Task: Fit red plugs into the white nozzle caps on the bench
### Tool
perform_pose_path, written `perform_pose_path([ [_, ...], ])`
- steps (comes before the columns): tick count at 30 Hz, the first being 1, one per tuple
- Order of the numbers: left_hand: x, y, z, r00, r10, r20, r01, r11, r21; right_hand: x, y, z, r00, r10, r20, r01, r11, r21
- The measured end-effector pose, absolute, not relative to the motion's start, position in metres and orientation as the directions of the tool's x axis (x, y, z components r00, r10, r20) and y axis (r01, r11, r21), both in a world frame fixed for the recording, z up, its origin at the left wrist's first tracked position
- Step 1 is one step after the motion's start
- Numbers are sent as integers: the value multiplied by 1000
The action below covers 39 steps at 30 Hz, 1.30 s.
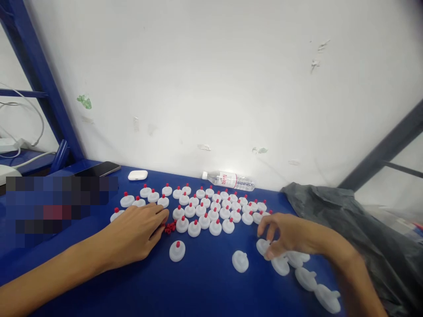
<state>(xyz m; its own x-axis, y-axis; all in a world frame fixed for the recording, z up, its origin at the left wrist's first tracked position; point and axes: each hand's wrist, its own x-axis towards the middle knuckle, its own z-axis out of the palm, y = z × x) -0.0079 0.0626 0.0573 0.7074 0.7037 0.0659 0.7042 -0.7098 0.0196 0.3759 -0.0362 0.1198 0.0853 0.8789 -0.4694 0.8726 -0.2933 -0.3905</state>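
Note:
My left hand (142,231) rests at the left with its fingers bent in, the fingertips at a small pile of red caps (171,227). Whatever sits between those fingertips is hidden. My right hand (280,233) hovers over loose white round lids with thumb and fingers apart; the closest white lid (262,245) lies just under its fingertips. More bare lids, such as one at the lower right (327,298), lie around that wrist. One bare lid (240,261) is left of them. A red-tipped lid (177,251) stands in front of the red pile.
Several rows of red-tipped white lids (213,214) cover the middle of the blue table (205,290). Behind them a plastic bottle (228,180) lies along the wall. A white case (138,175) and a phone (101,169) are at back left. Dark plastic sheeting (324,207) covers the right side.

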Motion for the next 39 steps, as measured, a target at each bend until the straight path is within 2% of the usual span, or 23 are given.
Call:
perform_pose_path([
  [4, -9, 66, 56, 686, 720, 107, 721, -692, 32, 369, -29, 111, 108, 888, -447, 897, -281, -342],
  [8, -10, 67, 57, 648, 731, 215, 740, -671, 54, 369, -29, 116, 89, 932, -351, 903, -225, -367],
  [12, -8, 64, 60, 628, 702, 337, 720, -688, 92, 361, -33, 129, 32, 979, -201, 861, -129, -492],
  [15, -6, 59, 65, 624, 665, 409, 683, -720, 128, 341, -34, 135, -55, 998, -7, 815, 41, -578],
  [18, -4, 54, 68, 607, 626, 490, 624, -757, 193, 318, -31, 129, -142, 971, 191, 826, 223, -517],
  [22, 0, 48, 71, 529, 638, 560, 515, -766, 386, 294, -25, 105, -236, 923, 303, 850, 347, -397],
  [26, 4, 42, 76, 474, 729, 494, 443, -682, 581, 276, -24, 88, -411, 792, 451, 828, 531, -179],
  [29, 7, 36, 81, 506, 747, 430, 374, -640, 671, 264, -25, 82, -472, 718, 512, 791, 601, -114],
  [32, 9, 31, 81, 553, 721, 416, 316, -644, 696, 257, -26, 78, -501, 674, 544, 766, 638, -85],
  [39, 9, 29, 75, 567, 674, 474, 273, -696, 664, 249, -30, 72, -501, 541, 675, 693, 719, -62],
])
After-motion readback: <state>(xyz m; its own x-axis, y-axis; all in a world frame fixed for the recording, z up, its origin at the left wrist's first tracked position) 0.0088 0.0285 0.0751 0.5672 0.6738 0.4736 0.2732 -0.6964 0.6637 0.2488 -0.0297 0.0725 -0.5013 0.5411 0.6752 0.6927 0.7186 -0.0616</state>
